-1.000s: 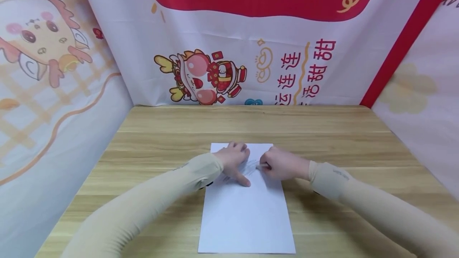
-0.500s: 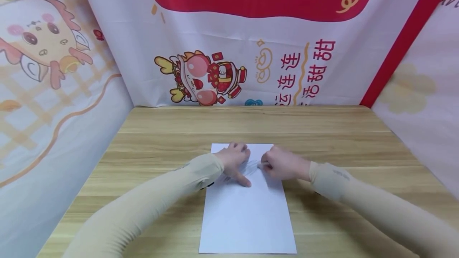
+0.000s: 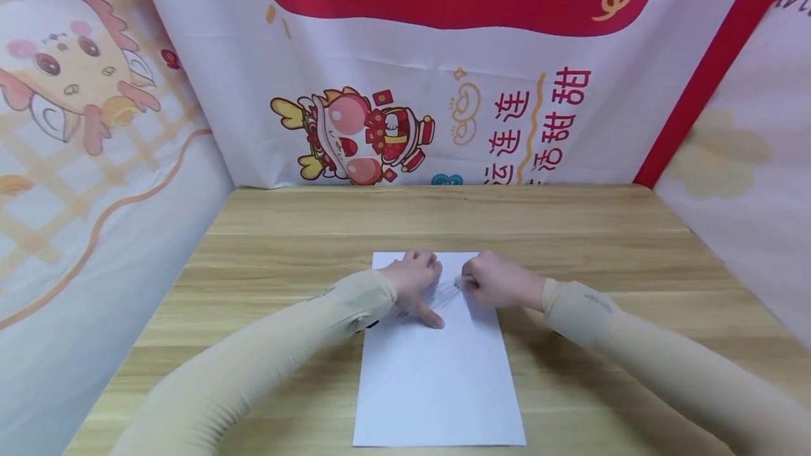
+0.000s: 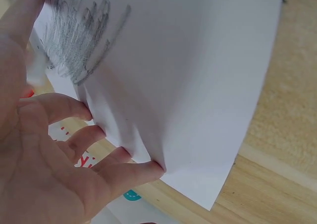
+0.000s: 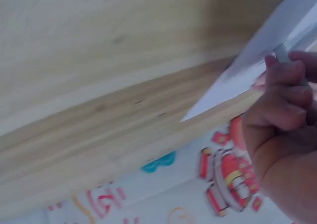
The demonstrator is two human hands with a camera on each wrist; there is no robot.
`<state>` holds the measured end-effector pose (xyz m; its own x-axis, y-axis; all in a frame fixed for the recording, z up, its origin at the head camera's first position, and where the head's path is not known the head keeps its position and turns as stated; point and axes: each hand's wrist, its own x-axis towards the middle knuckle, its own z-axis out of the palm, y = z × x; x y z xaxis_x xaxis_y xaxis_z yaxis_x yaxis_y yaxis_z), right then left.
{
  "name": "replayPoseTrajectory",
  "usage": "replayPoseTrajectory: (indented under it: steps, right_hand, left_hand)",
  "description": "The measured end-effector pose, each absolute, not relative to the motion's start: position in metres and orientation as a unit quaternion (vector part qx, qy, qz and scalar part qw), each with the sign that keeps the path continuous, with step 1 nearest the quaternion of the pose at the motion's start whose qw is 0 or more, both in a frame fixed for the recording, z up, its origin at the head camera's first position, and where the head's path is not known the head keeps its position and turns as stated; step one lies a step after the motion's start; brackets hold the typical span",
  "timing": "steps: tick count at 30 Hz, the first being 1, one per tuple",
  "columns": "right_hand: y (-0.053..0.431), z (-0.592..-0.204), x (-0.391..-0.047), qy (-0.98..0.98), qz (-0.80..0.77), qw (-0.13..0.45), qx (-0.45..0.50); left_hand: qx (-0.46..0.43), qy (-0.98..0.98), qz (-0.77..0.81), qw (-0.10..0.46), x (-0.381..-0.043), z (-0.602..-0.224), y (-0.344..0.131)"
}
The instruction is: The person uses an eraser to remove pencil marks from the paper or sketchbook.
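Observation:
A white sheet of paper [image 3: 437,385] lies on the wooden table, with grey pencil scribbles [image 4: 77,40] near its far end. My left hand [image 3: 412,283] rests on the paper's upper left with fingers and thumb spread, and its fingertips press the sheet, which creases beneath them in the left wrist view. My right hand [image 3: 503,281] pinches a small whitish eraser [image 5: 282,54] between thumb and curled fingers at the scribble's right end. The fingers cover most of the eraser.
The wooden table [image 3: 304,231] extends around the paper on all sides. Printed cloth [image 3: 405,48] with cartoon figures hangs behind the table's far edge, and more patterned cloth [image 3: 728,153] stands along both sides.
My right hand has shifted slightly up, away from me, with the eraser over the scribbles. My left hand stays in place on the paper.

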<state>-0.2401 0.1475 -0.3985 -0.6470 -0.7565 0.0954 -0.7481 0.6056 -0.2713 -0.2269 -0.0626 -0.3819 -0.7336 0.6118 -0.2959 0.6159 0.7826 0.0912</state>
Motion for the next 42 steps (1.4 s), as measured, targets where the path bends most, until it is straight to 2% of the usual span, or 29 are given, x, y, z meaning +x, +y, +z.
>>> replayPoseTrajectory:
  steps: [4, 11, 18, 25, 32, 38, 42]
  right_hand:
    - [0.146, -0.398, -0.242, 0.914, -0.112, -0.011, -0.391]
    - [0.144, -0.398, -0.230, 0.892, -0.118, 0.017, -0.437]
    - [0.145, -0.399, -0.249, 0.911, -0.104, -0.003, -0.399]
    - [0.144, -0.397, -0.226, 0.893, -0.115, 0.018, -0.435]
    - [0.146, -0.397, -0.245, 0.910, -0.105, -0.026, -0.400]
    - [0.146, -0.397, -0.231, 0.882, -0.127, 0.031, -0.452]
    - [0.147, -0.395, -0.236, 0.901, -0.123, 0.013, -0.416]
  left_hand:
    - [0.330, 0.932, -0.008, 0.152, -0.227, -0.381, -0.063]
    - [0.331, 0.930, -0.001, 0.161, -0.226, -0.380, -0.063]
    - [0.322, 0.932, -0.003, 0.166, -0.226, -0.380, -0.065]
    - [0.328, 0.930, 0.000, 0.162, -0.223, -0.379, -0.064]
    - [0.328, 0.930, 0.001, 0.168, -0.223, -0.376, -0.066]
    - [0.330, 0.928, 0.003, 0.174, -0.223, -0.378, -0.062]
    - [0.326, 0.929, -0.011, 0.173, -0.225, -0.379, -0.061]
